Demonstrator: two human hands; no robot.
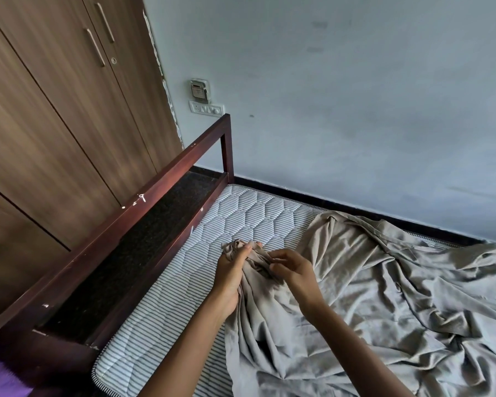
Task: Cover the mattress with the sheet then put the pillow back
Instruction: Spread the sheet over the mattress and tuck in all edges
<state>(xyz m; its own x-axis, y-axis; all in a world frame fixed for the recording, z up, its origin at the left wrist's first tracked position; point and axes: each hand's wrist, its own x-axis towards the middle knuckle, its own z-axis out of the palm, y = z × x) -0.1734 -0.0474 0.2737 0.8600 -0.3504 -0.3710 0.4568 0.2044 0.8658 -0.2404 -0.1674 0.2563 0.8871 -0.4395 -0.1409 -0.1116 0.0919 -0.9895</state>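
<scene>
Left hand [232, 272] holds a bunched corner of the crumpled taupe satin sheet [384, 296] in a closed grip; right hand [291, 267] pinches it alongside; striped quilted mattress [166, 285] lies bare toward the dark wooden bed frame [143, 193].

mattress [241, 213]: striped, bare toward 11 o'clock.
sheet [370, 296]: beige-grey, crumpled over it from centre to 4 o'clock.
left hand [234, 270]: grips the sheet's bunched corner.
right hand [294, 269]: pinches folds just beside it.
bed frame [155, 180]: wooden, 9 o'clock.
</scene>
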